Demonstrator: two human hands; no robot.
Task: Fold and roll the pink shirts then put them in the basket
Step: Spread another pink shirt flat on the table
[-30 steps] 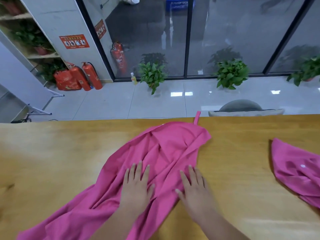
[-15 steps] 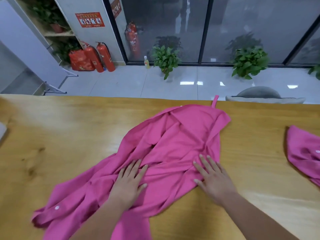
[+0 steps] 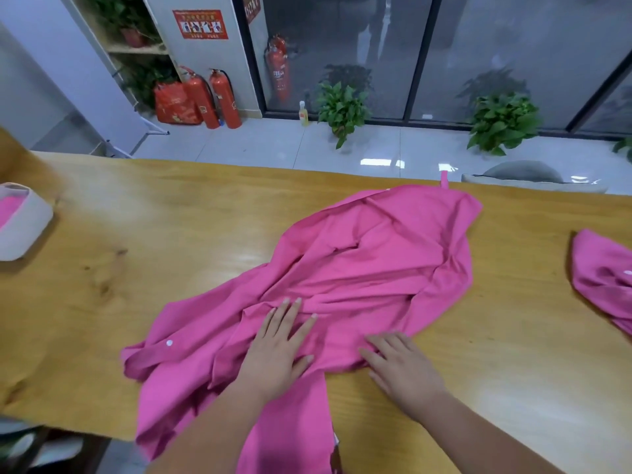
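Smoothing before the fold: a person's left hand [image 3: 277, 343] and right hand [image 3: 400, 367] lie flat on a rumpled bright-pink fabric shirt [image 3: 359, 268] spread across a long yellow wooden surface [image 3: 171, 234]. The fingers [image 3: 284, 313] are straight and slightly spread, and neither hand grips anything. The palms press on the near part of the cloth, apparently to flatten creases so a clean fold can follow. The right hand sits at the shirt's near right edge, its heel on bare wood. The garment runs diagonally, one end near the far edge and the other hanging over the near edge. A second pink shirt [image 3: 602, 278] waits at the right, well apart. A pale soft-sided basket [image 3: 24, 227], with something pink inside, stands at the far left. Folding looks barely begun.
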